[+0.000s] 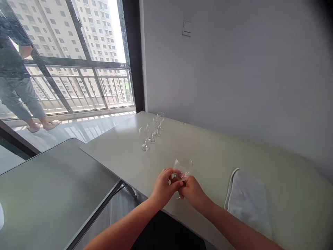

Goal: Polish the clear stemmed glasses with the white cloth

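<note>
Both my hands are closed around one clear wine glass (185,165), near the front edge of the pale table. Its bowl faces up and away from me, and part of its foot shows below my fingers. My left hand (166,182) grips it from the left, with thumb and fingers at the lower bowl and stem. My right hand (191,189) wraps it from the right. Most of the stem is hidden by my fingers. Farther back, several clear wine glasses (145,146) stand upright in a slanting row.
A folded light grey cloth (248,201) lies right of my arms on the pale table (213,156). A second grey table (59,180) stands at left, with a gap between. A wall (234,69) runs behind; a person (18,80) appears at the far-left window.
</note>
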Available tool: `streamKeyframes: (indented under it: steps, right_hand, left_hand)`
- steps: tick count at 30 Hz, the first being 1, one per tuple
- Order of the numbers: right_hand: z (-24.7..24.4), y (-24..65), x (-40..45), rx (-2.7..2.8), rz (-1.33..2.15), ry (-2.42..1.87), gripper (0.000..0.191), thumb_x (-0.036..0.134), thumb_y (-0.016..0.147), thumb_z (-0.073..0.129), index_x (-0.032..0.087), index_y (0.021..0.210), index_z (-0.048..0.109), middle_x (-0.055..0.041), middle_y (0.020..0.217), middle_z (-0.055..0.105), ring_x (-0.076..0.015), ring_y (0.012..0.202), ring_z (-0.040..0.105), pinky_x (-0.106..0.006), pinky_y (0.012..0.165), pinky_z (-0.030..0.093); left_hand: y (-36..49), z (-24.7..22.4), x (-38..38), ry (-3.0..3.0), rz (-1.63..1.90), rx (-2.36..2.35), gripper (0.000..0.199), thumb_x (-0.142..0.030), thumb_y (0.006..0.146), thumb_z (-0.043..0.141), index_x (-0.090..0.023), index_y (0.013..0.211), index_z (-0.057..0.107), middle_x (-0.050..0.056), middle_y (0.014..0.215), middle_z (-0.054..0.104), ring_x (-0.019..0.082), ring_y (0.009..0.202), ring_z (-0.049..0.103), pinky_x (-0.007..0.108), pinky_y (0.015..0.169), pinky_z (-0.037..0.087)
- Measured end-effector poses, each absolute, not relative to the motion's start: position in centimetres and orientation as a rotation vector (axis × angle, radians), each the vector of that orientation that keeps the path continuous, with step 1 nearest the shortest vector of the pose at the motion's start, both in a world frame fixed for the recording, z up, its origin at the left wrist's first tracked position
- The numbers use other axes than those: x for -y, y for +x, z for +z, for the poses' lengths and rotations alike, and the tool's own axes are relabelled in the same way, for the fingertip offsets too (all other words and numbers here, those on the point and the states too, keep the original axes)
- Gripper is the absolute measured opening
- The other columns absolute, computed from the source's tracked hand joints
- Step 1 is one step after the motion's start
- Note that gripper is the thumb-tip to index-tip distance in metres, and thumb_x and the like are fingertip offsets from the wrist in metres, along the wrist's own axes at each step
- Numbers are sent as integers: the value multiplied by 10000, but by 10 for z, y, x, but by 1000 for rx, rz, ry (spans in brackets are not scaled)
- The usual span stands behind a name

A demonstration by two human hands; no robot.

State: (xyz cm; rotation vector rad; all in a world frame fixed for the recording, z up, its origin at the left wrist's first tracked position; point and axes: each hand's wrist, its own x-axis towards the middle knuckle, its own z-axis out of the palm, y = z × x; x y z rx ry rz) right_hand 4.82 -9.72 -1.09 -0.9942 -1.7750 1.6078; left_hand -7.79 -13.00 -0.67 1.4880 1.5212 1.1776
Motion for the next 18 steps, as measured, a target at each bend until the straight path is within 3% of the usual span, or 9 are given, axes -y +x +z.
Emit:
streamKeyframes:
  steps: [3,6,10,15,18]
  right_hand:
    - [-1,49,102,1796,1617,-1020,256,248,744,507,147,950,620,23,597,531,-97,523,477,-223,486,394]
    - [14,66,104,1813,1569,-1100,421,314,781,502,182,1181,511,-10,714,606,-138,662,569,-260,583,463]
    - [15,121,96,1817,1298,-1283,360,368,789,488,205,1102,558,-54,844,634,-179,780,604,-292,636,484]
    - [-14,207,81,1554,946,-1591,346,402,766,496,225,1056,564,-92,1134,583,-207,834,629,-305,627,517]
    - [-24,244,77,1500,778,-1716,349,401,769,482,235,1068,553,-86,1159,577,-219,900,620,-322,689,522]
  left_hand:
    - [-90,-11,127,1346,1209,-1432,288,-354,695,619,-187,929,620,32,815,626,155,742,546,264,686,424]
    - [-120,-13,118,1273,1360,-1438,297,-384,750,554,-177,961,534,53,858,669,166,793,587,283,742,425]
    - [-177,-14,103,1229,1493,-1735,320,-433,760,522,-187,957,470,52,844,684,175,788,608,288,725,418]
    - [-225,-20,91,1261,1387,-2032,297,-434,751,518,-206,937,476,36,864,688,179,825,615,271,701,404]
    - [-231,-23,86,1253,1324,-2109,303,-431,744,526,-214,949,480,31,894,686,180,852,611,265,691,404]
